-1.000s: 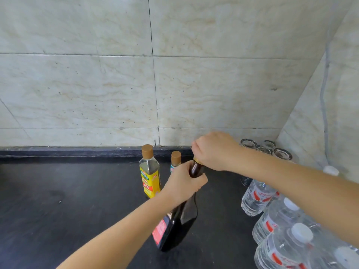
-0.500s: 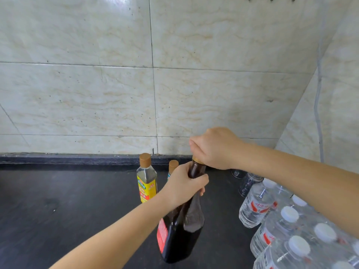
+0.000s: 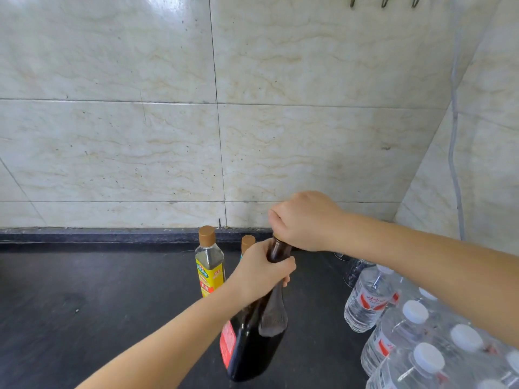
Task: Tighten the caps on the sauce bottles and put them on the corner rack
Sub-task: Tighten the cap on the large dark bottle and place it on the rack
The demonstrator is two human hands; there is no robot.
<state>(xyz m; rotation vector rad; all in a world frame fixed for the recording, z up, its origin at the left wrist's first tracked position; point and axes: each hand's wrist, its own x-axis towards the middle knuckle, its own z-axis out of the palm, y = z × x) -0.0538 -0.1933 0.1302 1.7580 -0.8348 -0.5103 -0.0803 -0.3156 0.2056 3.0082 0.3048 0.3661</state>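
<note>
A tall dark sauce bottle [image 3: 252, 343] with a red label stands on the black counter [image 3: 84, 304], leaning slightly. My left hand [image 3: 261, 272] is wrapped around its neck. My right hand [image 3: 304, 220] is closed over its cap, which is hidden under the fingers. Behind it stands a clear bottle with a yellow label [image 3: 210, 265] and a brown cap. A second brown-capped bottle [image 3: 247, 242] peeks out behind my left hand, mostly hidden. No rack is in view.
Several clear water bottles [image 3: 370, 299] with white caps crowd the counter's right side. Glassware [image 3: 355, 269] sits behind them near the corner. Tiled walls close the back and right. Hooks [image 3: 384, 1] hang at the top edge.
The view has tilted upward, so the hooks appear at the top. The dark bottle has been brought more upright. Both hands keep their grip on neck and cap.
</note>
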